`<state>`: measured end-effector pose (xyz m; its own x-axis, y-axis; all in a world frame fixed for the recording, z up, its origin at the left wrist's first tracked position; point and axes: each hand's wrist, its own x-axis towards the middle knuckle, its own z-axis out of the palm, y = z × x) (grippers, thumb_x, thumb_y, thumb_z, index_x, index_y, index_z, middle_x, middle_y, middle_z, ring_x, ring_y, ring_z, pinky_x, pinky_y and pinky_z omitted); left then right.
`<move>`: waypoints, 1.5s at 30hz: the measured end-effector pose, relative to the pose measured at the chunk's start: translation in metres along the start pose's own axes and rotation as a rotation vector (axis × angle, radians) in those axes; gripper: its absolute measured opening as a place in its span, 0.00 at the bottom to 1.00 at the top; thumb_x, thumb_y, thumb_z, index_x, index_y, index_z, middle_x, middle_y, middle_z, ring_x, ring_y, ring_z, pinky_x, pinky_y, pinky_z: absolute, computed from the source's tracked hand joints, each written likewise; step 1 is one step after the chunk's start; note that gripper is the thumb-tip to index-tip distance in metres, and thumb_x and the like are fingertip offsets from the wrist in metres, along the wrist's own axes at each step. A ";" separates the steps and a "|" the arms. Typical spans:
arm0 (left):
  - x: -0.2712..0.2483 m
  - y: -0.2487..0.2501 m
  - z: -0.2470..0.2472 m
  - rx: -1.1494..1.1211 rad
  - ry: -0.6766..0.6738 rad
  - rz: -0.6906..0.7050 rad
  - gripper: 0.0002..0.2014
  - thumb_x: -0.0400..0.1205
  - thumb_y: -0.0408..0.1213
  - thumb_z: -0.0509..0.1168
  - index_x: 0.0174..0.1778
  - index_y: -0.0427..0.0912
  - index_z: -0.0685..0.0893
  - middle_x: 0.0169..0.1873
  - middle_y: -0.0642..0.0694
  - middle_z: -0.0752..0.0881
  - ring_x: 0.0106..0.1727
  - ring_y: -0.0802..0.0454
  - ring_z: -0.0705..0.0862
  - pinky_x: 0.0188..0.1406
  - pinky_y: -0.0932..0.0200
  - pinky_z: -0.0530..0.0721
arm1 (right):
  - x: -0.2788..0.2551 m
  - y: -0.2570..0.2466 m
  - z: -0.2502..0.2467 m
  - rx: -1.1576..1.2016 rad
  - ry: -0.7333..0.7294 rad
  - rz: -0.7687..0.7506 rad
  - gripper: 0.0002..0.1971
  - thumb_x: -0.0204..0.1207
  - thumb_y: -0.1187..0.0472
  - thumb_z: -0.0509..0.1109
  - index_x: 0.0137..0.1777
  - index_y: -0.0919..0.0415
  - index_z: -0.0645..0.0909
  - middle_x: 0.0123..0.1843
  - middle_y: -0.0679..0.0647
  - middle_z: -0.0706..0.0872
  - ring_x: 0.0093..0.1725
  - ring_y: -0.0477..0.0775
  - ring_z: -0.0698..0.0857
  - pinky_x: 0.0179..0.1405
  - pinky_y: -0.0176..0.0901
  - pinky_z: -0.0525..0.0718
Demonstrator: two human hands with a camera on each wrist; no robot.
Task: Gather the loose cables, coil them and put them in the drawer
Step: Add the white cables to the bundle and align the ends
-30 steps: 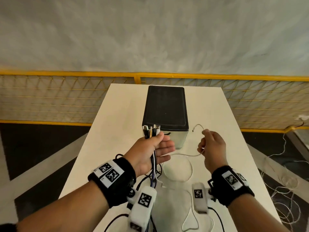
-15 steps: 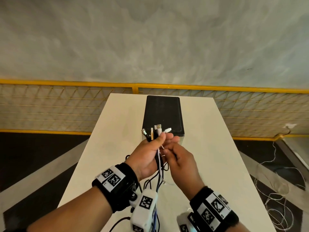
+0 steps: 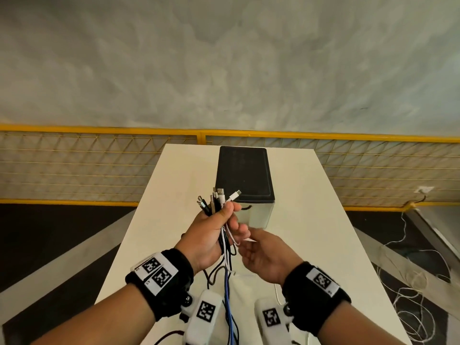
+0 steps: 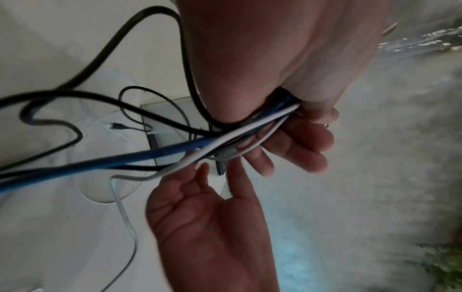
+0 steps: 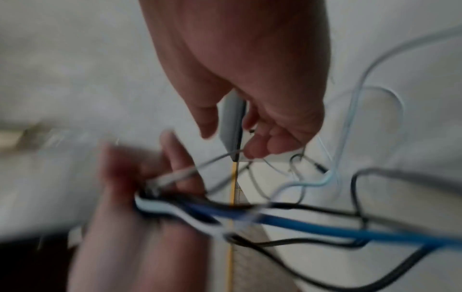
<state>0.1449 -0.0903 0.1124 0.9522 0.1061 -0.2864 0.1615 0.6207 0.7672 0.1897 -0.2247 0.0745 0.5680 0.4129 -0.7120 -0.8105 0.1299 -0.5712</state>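
My left hand (image 3: 222,216) grips a bundle of cables (image 3: 216,200) upright above the white table (image 3: 311,220), plugs fanned out at the top. Blue, white and black cables (image 4: 150,154) hang from the left hand (image 4: 307,128) and trail over the table toward me. My right hand (image 3: 249,242) sits just below and right of it, palm up with relaxed fingers, holding nothing; a thin white cable (image 5: 220,157) runs past the fingertips of the right hand (image 5: 232,138). The drawer box (image 3: 244,175), black-topped with a silver front, stands right behind the hands.
A yellow mesh fence (image 3: 99,165) runs behind the table's far edge. Thin white wire (image 3: 410,295) lies tangled on the floor to the right. Slack black cable loops (image 4: 50,110) lie on the tabletop near me.
My right hand carried the thin white cable end from the right to the left hand's bundle, let go and dropped lower with its palm up. The left hand rose slightly.
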 end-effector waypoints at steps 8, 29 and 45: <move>-0.028 0.011 -0.051 0.140 0.063 -0.118 0.10 0.82 0.40 0.65 0.47 0.36 0.83 0.21 0.49 0.66 0.21 0.54 0.69 0.24 0.61 0.68 | -0.001 -0.043 0.002 0.381 -0.177 -0.079 0.05 0.66 0.61 0.70 0.39 0.62 0.82 0.27 0.50 0.78 0.29 0.48 0.73 0.36 0.42 0.79; -0.008 0.003 0.006 0.704 -0.021 0.124 0.10 0.73 0.27 0.78 0.34 0.42 0.83 0.26 0.50 0.83 0.22 0.61 0.80 0.24 0.68 0.76 | -0.022 -0.016 0.037 0.348 -0.197 -0.126 0.23 0.86 0.59 0.51 0.43 0.68 0.85 0.41 0.63 0.92 0.36 0.60 0.93 0.53 0.57 0.81; -0.058 0.030 -0.057 1.064 -0.298 -0.503 0.11 0.71 0.22 0.75 0.33 0.44 0.87 0.37 0.41 0.82 0.24 0.56 0.70 0.20 0.62 0.62 | -0.013 -0.084 -0.080 0.633 0.281 -0.204 0.17 0.86 0.62 0.49 0.36 0.57 0.70 0.33 0.47 0.75 0.33 0.47 0.80 0.41 0.50 0.77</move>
<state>0.0793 -0.0340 0.1192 0.7216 -0.2328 -0.6520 0.5289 -0.4223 0.7362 0.2621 -0.3135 0.0989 0.6632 0.0882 -0.7432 -0.5636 0.7123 -0.4184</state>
